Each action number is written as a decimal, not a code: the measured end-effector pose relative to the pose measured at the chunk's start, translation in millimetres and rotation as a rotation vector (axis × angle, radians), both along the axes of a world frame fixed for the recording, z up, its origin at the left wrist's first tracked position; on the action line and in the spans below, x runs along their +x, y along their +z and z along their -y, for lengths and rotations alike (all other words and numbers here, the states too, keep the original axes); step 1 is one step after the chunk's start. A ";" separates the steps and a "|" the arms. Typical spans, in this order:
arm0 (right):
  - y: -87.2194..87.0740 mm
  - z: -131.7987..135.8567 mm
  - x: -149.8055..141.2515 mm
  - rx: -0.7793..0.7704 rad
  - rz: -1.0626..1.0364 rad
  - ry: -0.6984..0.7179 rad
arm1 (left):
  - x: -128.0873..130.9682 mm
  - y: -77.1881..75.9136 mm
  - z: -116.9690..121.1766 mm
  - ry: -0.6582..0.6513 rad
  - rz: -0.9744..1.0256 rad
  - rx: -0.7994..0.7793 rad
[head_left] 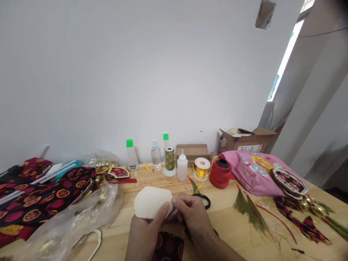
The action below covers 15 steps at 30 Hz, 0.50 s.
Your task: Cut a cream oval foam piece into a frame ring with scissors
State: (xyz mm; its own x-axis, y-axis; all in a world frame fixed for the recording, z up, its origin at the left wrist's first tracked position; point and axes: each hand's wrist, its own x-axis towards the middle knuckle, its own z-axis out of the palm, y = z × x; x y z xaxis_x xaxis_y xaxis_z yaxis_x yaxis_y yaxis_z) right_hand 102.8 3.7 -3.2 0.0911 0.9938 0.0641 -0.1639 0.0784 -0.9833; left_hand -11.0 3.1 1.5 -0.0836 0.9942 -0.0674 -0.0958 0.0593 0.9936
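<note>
A cream-coloured flat panel (152, 202) with a scalloped edge and a small loop at its left end is held up over the table. My left hand (146, 232) grips it from below, thumb on its face. At the panel's right edge my right hand (194, 212) is pinched closed; what lies between its fingertips is hidden. Black scissors (208, 202) rest partly under my right hand, one handle loop showing. Dark patterned fabric (168, 246) lies below both hands. Yellow cord runs from its spool (201, 169) down toward the scissors.
Along the wall stand green-capped bottles (130, 152), an olive thread spool (169, 159), a white squeeze bottle (182, 168) and red thread (220, 174). Patterned cloth (54, 195) and a plastic bag (78, 221) lie left; green tassels (248, 208) and a pink bag (252, 170) right.
</note>
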 end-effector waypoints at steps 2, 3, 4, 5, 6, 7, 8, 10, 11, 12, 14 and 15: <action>-1.0 0.2 0.6 -0.029 0.006 -0.001 | -0.2 -1.5 0.2 -0.024 0.027 -0.011; -0.8 0.4 0.8 -0.044 0.007 0.004 | -0.3 -2.3 0.2 -0.043 0.038 -0.015; 0.0 0.7 1.1 -0.055 0.009 0.011 | -0.5 -3.0 0.1 -0.053 0.045 -0.016; 1.2 1.1 1.4 -0.058 0.017 0.019 | -0.8 -3.7 0.0 -0.061 0.048 -0.019; 2.9 1.5 1.8 -0.052 0.037 0.026 | -1.2 -4.5 -0.3 -0.063 0.050 -0.024; 5.0 2.0 2.3 -0.036 0.071 0.027 | -1.7 -5.3 -0.6 -0.064 0.050 -0.031; 7.1 2.6 2.9 -0.015 0.117 0.024 | -2.4 -6.2 -0.9 -0.066 0.043 -0.039; 10.7 4.0 4.5 0.032 0.235 0.005 | -3.8 -8.1 -1.6 -0.072 0.002 -0.064; 11.8 4.6 5.3 0.055 0.302 -0.012 | -4.3 -8.8 -1.9 -0.078 -0.022 -0.072; 12.3 5.1 6.1 0.082 0.365 -0.032 | -4.7 -9.3 -2.1 -0.077 -0.038 -0.074; 12.1 5.8 7.6 0.137 0.461 -0.058 | -4.4 -9.2 -2.5 -0.072 -0.022 -0.083; 11.7 5.9 8.3 0.162 0.489 -0.061 | -3.8 -8.7 -2.6 -0.067 0.010 -0.091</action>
